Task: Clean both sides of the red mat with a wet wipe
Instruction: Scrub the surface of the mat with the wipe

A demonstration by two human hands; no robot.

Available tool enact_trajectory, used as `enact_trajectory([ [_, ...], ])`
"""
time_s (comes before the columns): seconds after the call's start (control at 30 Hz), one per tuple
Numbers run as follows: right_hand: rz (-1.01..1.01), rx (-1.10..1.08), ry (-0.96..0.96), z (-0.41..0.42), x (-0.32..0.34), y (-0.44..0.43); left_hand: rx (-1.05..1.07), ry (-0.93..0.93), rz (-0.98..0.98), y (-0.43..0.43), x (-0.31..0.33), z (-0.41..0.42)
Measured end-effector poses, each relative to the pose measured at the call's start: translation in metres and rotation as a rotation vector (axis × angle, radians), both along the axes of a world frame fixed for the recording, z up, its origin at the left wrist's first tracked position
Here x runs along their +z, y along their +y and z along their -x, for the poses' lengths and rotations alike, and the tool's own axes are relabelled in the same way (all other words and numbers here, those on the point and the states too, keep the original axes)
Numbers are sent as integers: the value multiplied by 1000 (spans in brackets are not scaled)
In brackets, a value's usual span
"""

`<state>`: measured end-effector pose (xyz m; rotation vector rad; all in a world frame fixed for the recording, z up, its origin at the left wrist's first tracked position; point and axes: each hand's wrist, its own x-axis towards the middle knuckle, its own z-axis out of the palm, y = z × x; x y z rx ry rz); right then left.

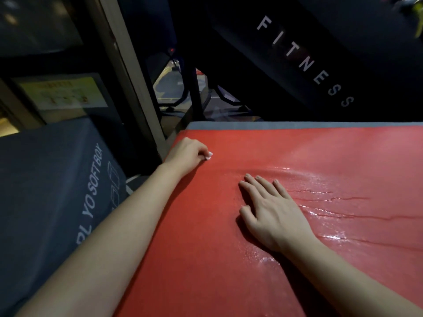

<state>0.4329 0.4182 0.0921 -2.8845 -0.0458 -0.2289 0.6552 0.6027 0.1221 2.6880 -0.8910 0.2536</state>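
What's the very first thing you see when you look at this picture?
The big red mat fills the lower right, and shiny wet streaks glisten across its right part. The right hand lies flat on the mat near the middle, while the left hand curls at the mat's far left edge with a small white bit at its fingertips. White FITNESS letters stand out on dark gear at the top right.

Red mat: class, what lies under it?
Only a narrow grey strip shows past the far edge of the wet red mat; whatever else lies beneath is covered.
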Motion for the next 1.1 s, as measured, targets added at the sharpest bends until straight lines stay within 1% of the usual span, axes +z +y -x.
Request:
enact_trajectory([
  [0.1, 5, -8, -6, -1, -1, 1, 40, -28, -52, -11, 5, -5],
  [0.23, 28, -5, -10, -2, -3, -1, 138, -4, 18, -31, 3, -12],
  [0.3, 24, -9, -15, -3, -3, -1, 149, 6, 64, -33, -1, -7],
  [0.37, 16, -6, -14, -2, -3, -2, 129, 28, 96, -24, -2, 4],
  [0.53, 11, -12, -15, -1, -2, -1, 13, 71, 96, 16, -4, 45],
  [0.6, 14, -15, -19, -1, -2, 0, 12, 70, 101, 17, -5, 48],
  [0.7, 18, -21, -21, -2, -4, -1, 68, 30, 86, 3, -4, 36],
  [0.8, 16, -23, -20, -3, -5, -3, 161, 16, 123, -11, -6, 28],
  [0.87, 18, -22, -16, -4, -5, -3, 179, 31, 144, -11, -8, 28],
  [0.93, 19, -27, -16, -5, -5, -3, 165, 67, 168, -2, -9, 40],
  [1.03, 11, -27, -12, -5, -5, -2, 117, 103, 201, 22, -3, 78],
  [1.1, 10, -25, -3, -4, -4, -3, 122, 123, 205, 39, -2, 104],
])
